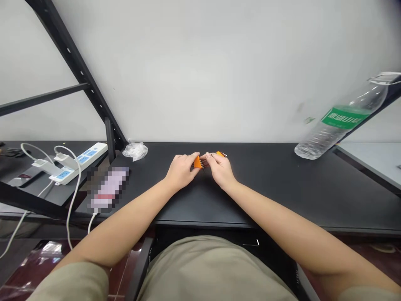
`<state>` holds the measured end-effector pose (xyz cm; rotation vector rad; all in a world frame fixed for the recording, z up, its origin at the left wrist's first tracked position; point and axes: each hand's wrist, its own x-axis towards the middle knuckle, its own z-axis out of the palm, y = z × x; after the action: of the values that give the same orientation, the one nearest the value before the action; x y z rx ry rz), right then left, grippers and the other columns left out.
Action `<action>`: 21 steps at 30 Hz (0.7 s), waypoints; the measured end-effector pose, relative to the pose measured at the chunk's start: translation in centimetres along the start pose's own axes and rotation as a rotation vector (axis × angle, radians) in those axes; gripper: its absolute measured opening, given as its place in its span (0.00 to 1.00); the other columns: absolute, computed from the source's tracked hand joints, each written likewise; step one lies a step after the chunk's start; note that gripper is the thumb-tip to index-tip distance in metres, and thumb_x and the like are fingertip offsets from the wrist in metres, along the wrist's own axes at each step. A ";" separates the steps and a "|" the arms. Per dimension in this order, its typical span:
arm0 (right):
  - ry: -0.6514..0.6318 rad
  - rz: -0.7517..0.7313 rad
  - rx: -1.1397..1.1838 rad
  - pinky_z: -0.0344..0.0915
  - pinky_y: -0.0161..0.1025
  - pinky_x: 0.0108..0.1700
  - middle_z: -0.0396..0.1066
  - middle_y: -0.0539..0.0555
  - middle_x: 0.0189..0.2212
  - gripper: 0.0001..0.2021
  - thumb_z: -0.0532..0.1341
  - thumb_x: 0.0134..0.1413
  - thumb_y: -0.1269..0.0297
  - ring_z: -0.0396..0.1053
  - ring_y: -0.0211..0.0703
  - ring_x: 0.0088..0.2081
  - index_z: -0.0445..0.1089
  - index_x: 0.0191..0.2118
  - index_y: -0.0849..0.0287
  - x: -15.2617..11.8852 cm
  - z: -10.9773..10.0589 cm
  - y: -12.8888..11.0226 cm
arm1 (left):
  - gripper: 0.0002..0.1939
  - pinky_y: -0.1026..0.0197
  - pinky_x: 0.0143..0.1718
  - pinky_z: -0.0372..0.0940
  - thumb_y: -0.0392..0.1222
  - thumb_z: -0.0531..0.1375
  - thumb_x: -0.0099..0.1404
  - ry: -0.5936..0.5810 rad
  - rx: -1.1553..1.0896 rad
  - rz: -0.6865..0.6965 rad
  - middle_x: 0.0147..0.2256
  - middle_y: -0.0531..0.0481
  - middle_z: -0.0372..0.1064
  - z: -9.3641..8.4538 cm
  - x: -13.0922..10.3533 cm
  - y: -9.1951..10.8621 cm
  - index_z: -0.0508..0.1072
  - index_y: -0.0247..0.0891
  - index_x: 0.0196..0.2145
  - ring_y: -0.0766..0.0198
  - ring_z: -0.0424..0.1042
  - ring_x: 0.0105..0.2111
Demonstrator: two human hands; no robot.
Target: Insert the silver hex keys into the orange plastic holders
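Both hands meet over the middle of the black desk (266, 184). My left hand (183, 170) is closed, thumb and fingers gripping a small orange holder (197, 162) with several thin metal bits sticking out of its right side. My right hand (219, 169) is closed in a pinch just beside those bits. What its fingertips hold, if anything, is too small and covered to tell. Behind its knuckles shows a second orange piece (220, 154) with metal tips. Whether the right hand holds this piece, or it joins the first, is hidden.
Crumpled clear plastic (135, 151) lies at the back left, near a blurred-out phone (109, 188) on a white cable. A white power strip (79, 163) with plugs is further left. At the right, an empty green-labelled bottle (343, 119) leans by the black frame.
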<state>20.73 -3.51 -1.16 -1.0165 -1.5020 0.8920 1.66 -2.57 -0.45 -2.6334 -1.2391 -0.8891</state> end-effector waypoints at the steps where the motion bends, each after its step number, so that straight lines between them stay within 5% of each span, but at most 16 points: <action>1: 0.005 -0.023 -0.016 0.70 0.51 0.54 0.79 0.54 0.42 0.24 0.53 0.67 0.40 0.75 0.51 0.47 0.79 0.41 0.52 0.0 -0.1 -0.2 | 0.26 0.49 0.51 0.64 0.44 0.62 0.68 0.001 -0.015 0.000 0.46 0.44 0.78 0.0 0.0 0.1 0.65 0.39 0.62 0.55 0.76 0.44; 4: 0.021 -0.036 -0.045 0.71 0.52 0.53 0.79 0.56 0.41 0.26 0.53 0.67 0.39 0.76 0.52 0.44 0.80 0.40 0.53 0.0 -0.1 -0.1 | 0.25 0.49 0.52 0.64 0.44 0.62 0.69 0.023 -0.018 0.038 0.46 0.44 0.78 0.0 0.0 0.0 0.66 0.39 0.61 0.55 0.76 0.44; 12: -0.042 0.278 0.285 0.79 0.48 0.39 0.79 0.57 0.36 0.26 0.59 0.61 0.37 0.77 0.48 0.35 0.79 0.39 0.58 0.2 1.5 1.0 | 0.21 0.45 0.53 0.61 0.38 0.56 0.71 0.085 0.134 0.105 0.51 0.39 0.77 0.0 -0.2 -0.2 0.67 0.37 0.60 0.52 0.76 0.46; 18: 0.064 0.196 0.241 0.79 0.48 0.39 0.79 0.55 0.39 0.22 0.70 0.52 0.45 0.78 0.48 0.34 0.78 0.47 0.53 0.6 0.2 0.1 | 0.21 0.47 0.53 0.61 0.40 0.55 0.73 0.094 0.098 0.059 0.50 0.41 0.78 -0.2 -0.1 0.4 0.66 0.38 0.61 0.53 0.76 0.45; 21: 0.075 0.094 0.070 0.77 0.50 0.42 0.79 0.55 0.36 0.21 0.66 0.55 0.41 0.78 0.51 0.36 0.79 0.40 0.53 0.8 -0.2 0.0 | 0.19 0.47 0.52 0.61 0.42 0.54 0.74 0.062 0.094 0.065 0.48 0.42 0.78 -0.2 -0.1 0.5 0.66 0.39 0.60 0.54 0.76 0.44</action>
<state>20.88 -2.79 -0.84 -1.0652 -1.3604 0.9554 1.87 -3.08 -0.24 -2.5377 -1.1447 -0.8723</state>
